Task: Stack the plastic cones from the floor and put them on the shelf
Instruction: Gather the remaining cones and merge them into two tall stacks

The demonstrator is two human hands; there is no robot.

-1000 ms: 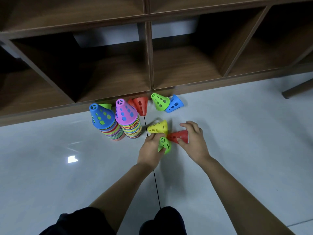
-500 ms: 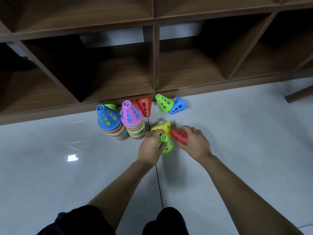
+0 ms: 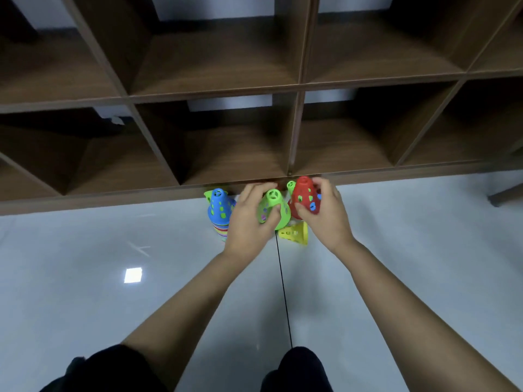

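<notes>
Left hand (image 3: 249,219) grips a green cone (image 3: 273,206); right hand (image 3: 325,215) grips a red cone (image 3: 304,198). A blue-topped stack (image 3: 220,210) stands on the floor (image 3: 85,278); a yellow cone (image 3: 294,233) lies loose. The shelf (image 3: 226,154) holds none.

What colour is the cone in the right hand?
Red, with holes in its sides; seen in the head view.
</notes>
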